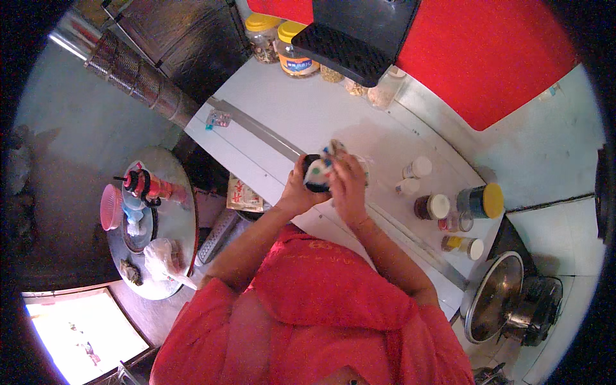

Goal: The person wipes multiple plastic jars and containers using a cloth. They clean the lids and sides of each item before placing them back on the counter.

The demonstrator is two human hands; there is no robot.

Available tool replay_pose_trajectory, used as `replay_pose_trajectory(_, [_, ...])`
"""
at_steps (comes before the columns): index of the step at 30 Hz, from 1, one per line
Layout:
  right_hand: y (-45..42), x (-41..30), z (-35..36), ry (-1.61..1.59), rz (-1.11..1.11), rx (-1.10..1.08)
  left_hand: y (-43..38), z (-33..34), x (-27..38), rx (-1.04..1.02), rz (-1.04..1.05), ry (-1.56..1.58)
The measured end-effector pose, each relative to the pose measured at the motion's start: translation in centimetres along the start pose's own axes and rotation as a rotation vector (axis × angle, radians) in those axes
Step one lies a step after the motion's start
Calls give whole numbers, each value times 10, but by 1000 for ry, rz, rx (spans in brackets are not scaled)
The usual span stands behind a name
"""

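Note:
Above the near edge of the white table [288, 101], my left hand [299, 192] grips a small dark round container [315, 185], perhaps a jar or cup. A light cloth with coloured dots [321, 168] lies over its opening, and my right hand [347, 185] holds this cloth from the right, its fingers bent. What the container holds is hidden by the cloth and fingers. Partly behind my right hand is a pale round thing, too covered to name. To the right of it stand white-capped small bottles [417, 168] and a dark jar with a white lid [433, 207].
Yellow-lidded jars [298, 62] stand by a black appliance [356, 43] at the back. A blister pack [219, 119] lies left. Another yellow-lidded jar [491, 201] stands right, near a metal pan or lid [495, 298]. A round table [187, 226] with a pink bottle [144, 185] is at left.

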State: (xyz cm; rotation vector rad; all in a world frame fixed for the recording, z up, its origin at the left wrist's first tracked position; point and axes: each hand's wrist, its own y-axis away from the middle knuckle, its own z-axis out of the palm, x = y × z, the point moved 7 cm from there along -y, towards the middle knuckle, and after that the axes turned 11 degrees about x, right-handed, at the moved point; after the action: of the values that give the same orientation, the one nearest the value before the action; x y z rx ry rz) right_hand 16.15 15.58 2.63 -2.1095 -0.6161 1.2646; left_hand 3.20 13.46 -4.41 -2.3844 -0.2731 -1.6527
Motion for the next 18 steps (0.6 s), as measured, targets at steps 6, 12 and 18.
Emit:
replay_pose_trajectory(6, [-5, -12, -8, 15, -122, -176, 10, -10, -20, 11, -185, 225])
replay_pose_trajectory(12, [5, 77, -11, 57, 126, -99, 9, -21, -7, 5, -251, 61])
replay_pose_trajectory(18, [11, 99, -7, -70, 488, -62, 2, -26, 12, 145, -8, -320])
